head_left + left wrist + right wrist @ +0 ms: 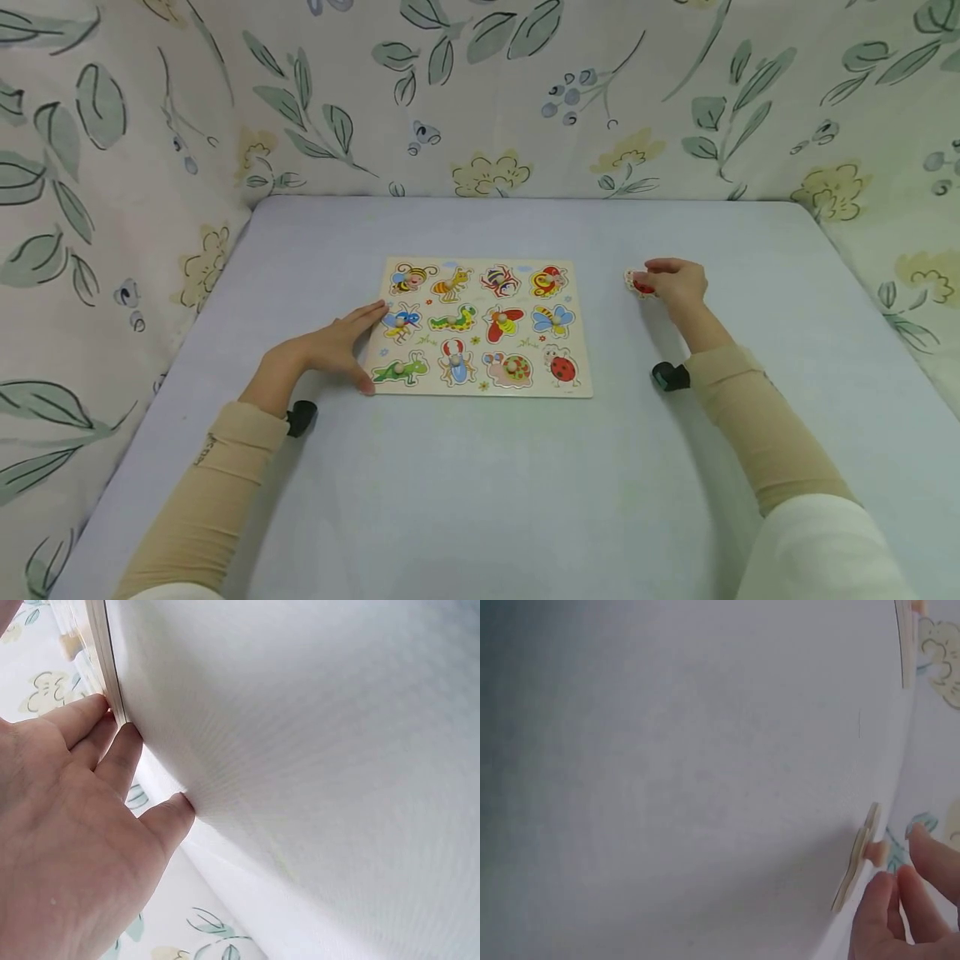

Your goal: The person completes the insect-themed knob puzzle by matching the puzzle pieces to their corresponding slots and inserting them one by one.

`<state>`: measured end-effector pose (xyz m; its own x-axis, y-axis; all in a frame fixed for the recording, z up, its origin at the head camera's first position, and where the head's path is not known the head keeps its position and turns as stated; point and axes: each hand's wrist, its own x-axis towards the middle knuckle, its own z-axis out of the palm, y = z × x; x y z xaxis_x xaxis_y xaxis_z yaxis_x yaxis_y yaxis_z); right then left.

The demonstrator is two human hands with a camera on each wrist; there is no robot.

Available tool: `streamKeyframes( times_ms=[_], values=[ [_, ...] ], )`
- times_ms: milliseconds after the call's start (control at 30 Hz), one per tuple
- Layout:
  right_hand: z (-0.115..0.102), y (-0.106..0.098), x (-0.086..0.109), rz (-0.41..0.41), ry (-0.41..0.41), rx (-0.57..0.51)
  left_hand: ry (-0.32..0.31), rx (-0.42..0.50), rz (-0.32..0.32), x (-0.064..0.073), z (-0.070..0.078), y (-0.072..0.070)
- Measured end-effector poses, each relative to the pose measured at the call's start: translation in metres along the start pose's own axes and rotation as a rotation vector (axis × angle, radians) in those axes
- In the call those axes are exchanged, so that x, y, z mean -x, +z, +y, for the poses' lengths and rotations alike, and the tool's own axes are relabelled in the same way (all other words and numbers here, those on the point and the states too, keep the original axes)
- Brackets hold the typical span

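Observation:
A wooden peg puzzle board [480, 394] with several colourful insect pictures lies flat on the table. My left hand [330, 343] rests at its left side, fingers extended along the edge and thumb at the near left corner; the left wrist view shows the fingertips [129, 729] against the board's edge. To the right of the board, my right hand [678, 287] is over a red puzzle piece [642, 283] with a pale border, partly hidden by the fingers. In the right wrist view, thumb and fingers are spread close to its wooden knob [877, 853], with a gap showing.
On the board, a ladybug picture [561, 365] at the near right shows no knob, while the caterpillar [452, 318] and snail [510, 369] have knobs. A white cloth covers the table [480, 500]. Leaf-and-flower patterned fabric [480, 100] hangs behind it.

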<state>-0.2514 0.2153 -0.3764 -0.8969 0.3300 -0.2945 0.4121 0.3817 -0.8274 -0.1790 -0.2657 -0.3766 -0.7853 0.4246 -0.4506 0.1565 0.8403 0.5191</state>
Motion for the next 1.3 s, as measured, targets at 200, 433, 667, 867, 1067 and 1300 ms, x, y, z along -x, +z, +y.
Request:
streamKeyframes(
  times_ms=[200,433,667,867,1067,1300],
  values=[
    [0.000,-0.003,-0.003,-0.057,-0.003,0.097,0.008,-0.001,-0.005,0.000,0.002,0.000],
    [-0.002,-0.004,-0.002,-0.064,-0.102,0.189,0.007,-0.001,-0.001,0.000,0.003,0.000],
    [-0.003,-0.005,-0.005,-0.021,-0.127,0.221,0.007,-0.001,0.000,0.000,0.003,0.000],
    [-0.001,-0.006,-0.006,-0.026,-0.123,0.237,0.015,0.004,-0.005,-0.001,0.004,0.000],
    [0.003,-0.010,-0.005,-0.031,-0.132,0.245,0.014,0.004,-0.009,-0.001,0.003,0.000],
    [0.004,-0.011,0.004,-0.040,-0.159,0.276,0.008,0.008,-0.005,0.002,0.004,-0.001]
  ],
)
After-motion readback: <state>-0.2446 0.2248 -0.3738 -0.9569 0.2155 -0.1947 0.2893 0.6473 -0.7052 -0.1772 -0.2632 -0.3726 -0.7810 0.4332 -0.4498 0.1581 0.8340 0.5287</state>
